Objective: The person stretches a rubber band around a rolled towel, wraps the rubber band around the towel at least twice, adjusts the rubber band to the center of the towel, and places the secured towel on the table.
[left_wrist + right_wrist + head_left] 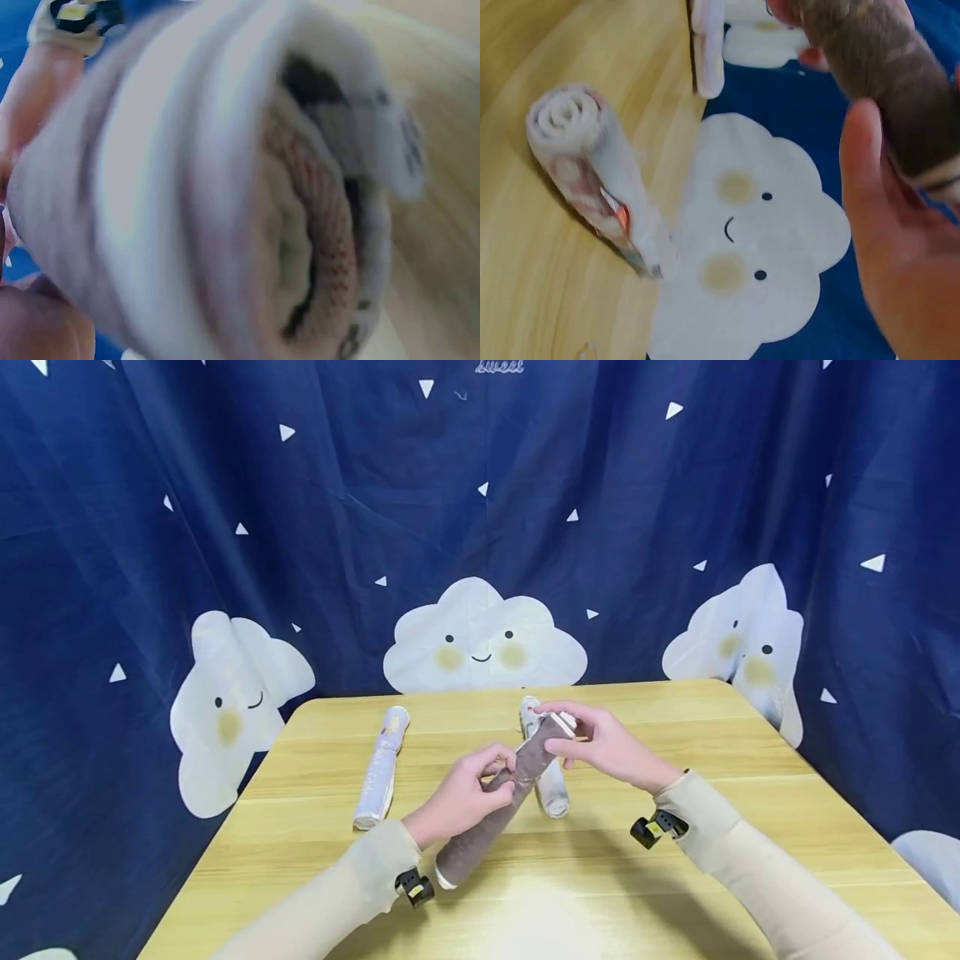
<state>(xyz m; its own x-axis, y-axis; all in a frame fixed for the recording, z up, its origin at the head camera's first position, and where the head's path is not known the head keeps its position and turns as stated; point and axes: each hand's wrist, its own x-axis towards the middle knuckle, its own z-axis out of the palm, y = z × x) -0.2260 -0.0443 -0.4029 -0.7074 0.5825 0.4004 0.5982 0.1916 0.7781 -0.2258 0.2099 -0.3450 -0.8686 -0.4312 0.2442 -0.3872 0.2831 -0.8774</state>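
A tight roll of brown-grey cloth [478,839] is held slantwise over the table, its near end down to the left. My left hand [461,797] pinches it around the middle. At the upper end my right hand [611,747] grips it between thumb and fingers. In the left wrist view the roll's end shows white edge bands [154,172] and several wound layers, one with red dots. Behind the held roll, a whitish printed roll [553,789] lies on the table, partly covered in the head view.
A pale lilac roll [378,768] lies to the left on the wooden table [637,885]. A dark blue curtain [337,527] with white clouds and triangles hangs behind and around the table. Black devices [415,887] are strapped at both wrists.
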